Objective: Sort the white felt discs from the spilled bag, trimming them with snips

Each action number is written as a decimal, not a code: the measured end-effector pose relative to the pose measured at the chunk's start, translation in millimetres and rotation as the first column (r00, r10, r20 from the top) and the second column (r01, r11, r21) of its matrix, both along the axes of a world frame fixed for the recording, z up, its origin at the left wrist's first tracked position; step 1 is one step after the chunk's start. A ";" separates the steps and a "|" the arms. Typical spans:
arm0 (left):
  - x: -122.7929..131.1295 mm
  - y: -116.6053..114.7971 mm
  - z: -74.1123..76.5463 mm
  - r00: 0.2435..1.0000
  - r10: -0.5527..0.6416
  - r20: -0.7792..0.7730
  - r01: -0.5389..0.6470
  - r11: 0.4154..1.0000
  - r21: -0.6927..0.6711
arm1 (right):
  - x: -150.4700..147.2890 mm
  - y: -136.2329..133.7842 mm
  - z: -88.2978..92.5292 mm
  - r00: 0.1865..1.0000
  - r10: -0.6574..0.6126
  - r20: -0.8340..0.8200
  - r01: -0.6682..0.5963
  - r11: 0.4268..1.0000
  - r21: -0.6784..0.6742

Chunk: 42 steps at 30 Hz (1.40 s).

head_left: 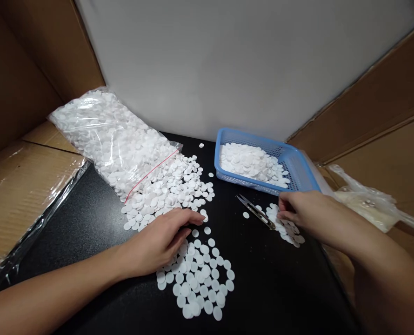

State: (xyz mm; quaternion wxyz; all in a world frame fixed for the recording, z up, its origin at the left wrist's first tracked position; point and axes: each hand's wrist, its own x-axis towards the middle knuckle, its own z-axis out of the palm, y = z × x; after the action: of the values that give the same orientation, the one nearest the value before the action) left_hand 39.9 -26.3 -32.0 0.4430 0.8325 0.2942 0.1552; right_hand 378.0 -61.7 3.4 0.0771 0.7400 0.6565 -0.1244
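Observation:
My left hand (165, 235) lies flat on the black table (263, 288), fingers stretched out over a spread of several small white round discs (200, 279). My right hand (299, 211) rests over a smaller pile of discs (290, 231), fingers curled in a pinch at the handle end of small metal snips (256, 211); I cannot make out whether it grips them. The snips' blades point up and left.
A clear plastic bag (112, 139) spills white discs at the back left. A blue plastic basket (297, 167) holds more discs at the back right. Cardboard walls stand on both sides, with another plastic bag (367, 202) at the right.

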 end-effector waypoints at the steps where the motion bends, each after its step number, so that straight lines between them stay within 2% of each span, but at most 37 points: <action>1: 0.3 -0.3 0.8 1.000 -0.023 -0.011 0.023 1.000 -0.002 | -1.6 0.0 0.3 1.000 0.013 0.012 -0.013 0.999 0.041; 3: 1.3 -0.8 2.0 0.995 -0.099 -0.030 0.100 0.994 0.032 | -14.4 2.3 0.7 0.998 0.062 -0.015 -0.060 0.990 0.129; 5: 2.5 -1.5 3.0 0.978 -0.202 -0.049 0.206 0.973 0.107 | -36.6 6.2 -1.0 0.976 0.167 -0.136 -0.135 0.966 0.220; 8: 3.8 -2.2 6.0 0.944 -0.322 -0.073 0.330 0.925 0.190 | -73.5 9.8 -10.8 0.846 0.376 -0.379 -0.248 0.906 0.344; 10: 3.6 -1.9 9.2 0.930 -0.356 -0.095 0.368 0.914 0.170 | -92.3 8.6 -21.3 0.781 0.429 -0.454 -0.266 0.886 0.381; 12: 2.5 -1.2 12.4 0.926 -0.364 -0.104 0.374 0.920 0.117 | -103.9 5.6 -32.2 0.755 0.453 -0.474 -0.274 0.875 0.400; 16: 0.1 1.0 13.4 0.956 -0.293 -0.034 0.294 0.954 0.056 | -110.9 1.0 -44.4 0.737 0.478 -0.478 -0.256 0.852 0.457; 19: -0.6 2.5 9.2 0.990 -0.137 0.026 0.136 0.990 0.027 | -110.3 1.9 -41.0 0.714 0.420 -0.561 -0.198 0.889 0.413; 21: -0.4 3.3 6.2 0.998 -0.003 0.057 0.004 1.000 -0.024 | -108.3 4.0 -35.3 0.727 0.321 -0.607 -0.126 0.931 0.341; 23: 0.2 3.9 4.3 0.988 0.123 0.089 -0.114 0.989 -0.094 | -104.7 6.0 -29.4 0.758 0.193 -0.623 -0.071 0.974 0.215; 26: 1.6 4.4 3.4 0.967 0.227 0.119 -0.205 0.963 -0.173 | -98.4 7.2 -23.8 0.805 0.077 -0.588 -0.076 0.997 0.027; 28: 2.7 4.5 2.8 0.961 0.242 0.130 -0.215 0.958 -0.191 | -96.4 6.8 -23.0 0.820 0.110 -0.561 -0.107 0.994 0.039; 30: 3.5 4.3 1.4 0.960 0.241 0.143 -0.211 0.957 -0.199 | -97.1 6.4 -24.6 0.806 0.200 -0.558 -0.140 0.979 0.148; 34: 4.0 3.6 -1.8 0.961 0.227 0.161 -0.193 0.961 -0.199 | -103.7 6.7 -34.5 0.740 0.376 -0.557 -0.197 0.914 0.356; 38: 3.0 2.3 -2.3 0.974 0.185 0.133 -0.168 0.977 -0.128 | -107.5 8.3 -42.8 0.701 0.503 -0.505 -0.275 0.844 0.460; 40: 1.9 1.0 -2.0 0.990 0.120 0.081 -0.115 0.991 -0.061 | -106.8 9.0 -41.3 0.708 0.484 -0.515 -0.246 0.851 0.463; 42: 0.8 -0.8 -2.2 0.999 0.036 0.028 -0.036 0.999 0.001 | -104.7 9.7 -36.3 0.736 0.376 -0.564 -0.163 0.906 0.391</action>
State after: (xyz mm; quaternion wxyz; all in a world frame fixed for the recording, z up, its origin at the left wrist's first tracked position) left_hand 40.7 -27.1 -34.2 0.4436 0.8252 0.3028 0.1751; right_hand 273.3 -52.0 -32.9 -0.2478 0.5537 0.7567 -0.2439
